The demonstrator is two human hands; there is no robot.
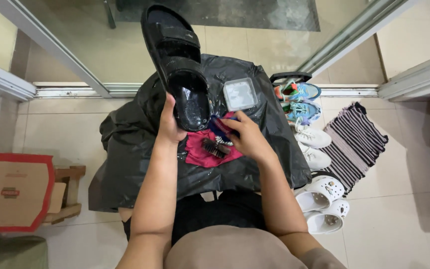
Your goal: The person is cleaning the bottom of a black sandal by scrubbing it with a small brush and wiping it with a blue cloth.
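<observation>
My left hand (169, 123) grips the heel of a glossy black two-strap sandal (176, 65) and holds it up, toe pointing away. My right hand (247, 137) is closed on a small blue and dark object (219, 125) just right of the sandal's heel. Under both hands a magenta cloth (202, 149) lies on a black plastic sheet (135, 144), with a small dark brush (215, 147) on the cloth. A clear square plastic lid or box (240, 93) rests on the sheet beyond my right hand.
To the right stand teal sneakers (299, 102), white sneakers (310, 144), white clogs (324, 204) and a striped mat (357, 142). A cardboard box lid (13, 192) lies on a wooden stool (70, 192) at left. A glass sliding door track (70, 90) runs across behind.
</observation>
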